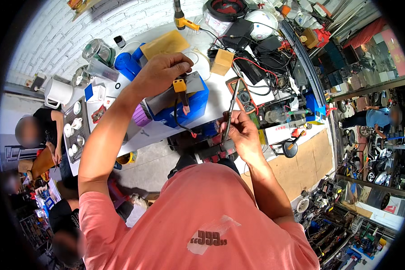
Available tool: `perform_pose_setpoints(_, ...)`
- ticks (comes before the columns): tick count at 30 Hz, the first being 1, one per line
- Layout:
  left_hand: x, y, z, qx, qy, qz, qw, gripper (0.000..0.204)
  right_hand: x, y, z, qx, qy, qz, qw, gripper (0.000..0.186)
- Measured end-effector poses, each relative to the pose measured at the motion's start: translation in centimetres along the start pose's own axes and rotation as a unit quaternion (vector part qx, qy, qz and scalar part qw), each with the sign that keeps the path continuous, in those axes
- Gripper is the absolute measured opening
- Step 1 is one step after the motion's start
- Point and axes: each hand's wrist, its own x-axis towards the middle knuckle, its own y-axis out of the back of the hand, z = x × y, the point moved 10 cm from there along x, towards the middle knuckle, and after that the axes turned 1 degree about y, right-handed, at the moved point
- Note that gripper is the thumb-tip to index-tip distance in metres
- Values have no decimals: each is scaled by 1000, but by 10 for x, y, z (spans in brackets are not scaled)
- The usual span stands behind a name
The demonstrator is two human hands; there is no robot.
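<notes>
Hands differ: the left hand [164,72] has its fingers curled and thumb near the forefinger (whether they close on anything, I cannot tell), while the right hand [244,132] pinches a slim dark tool [231,105]. The tool's long axis runs away from the person, leaning slightly right. Just on the near side of the left hand's fingers is the yellow connector [179,84], above the blue pack [195,106] at the desk's [216,88] near edge. It lies left of the right hand and farther out, with the left hand clearly nearer.
</notes>
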Motion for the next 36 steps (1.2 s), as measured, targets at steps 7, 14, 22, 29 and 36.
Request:
perform_pose_setpoints(7,-78,3,62,189,-88,156,966,17,-16,-8,-16,86,-90,-31,992,24)
perform_pose_setpoints(14,-134,-53,102,207,-292,151,922,39,-18,-28,-47,108,-86,-90,986,50)
perform_pose_setpoints(22,-153,-111,54,198,-281,188,920,39,10,-49,-65,65,-50,-19,996,26)
perform_pose_setpoints(29,-153,-105,57,74,-281,292,911,25,30,-50,-75,70,-18,-15,997,26)
perform_pose_setpoints(36,-150,-116,60,112,-283,270,913,12,20,-27,-66,-38,-166,-124,978,47)
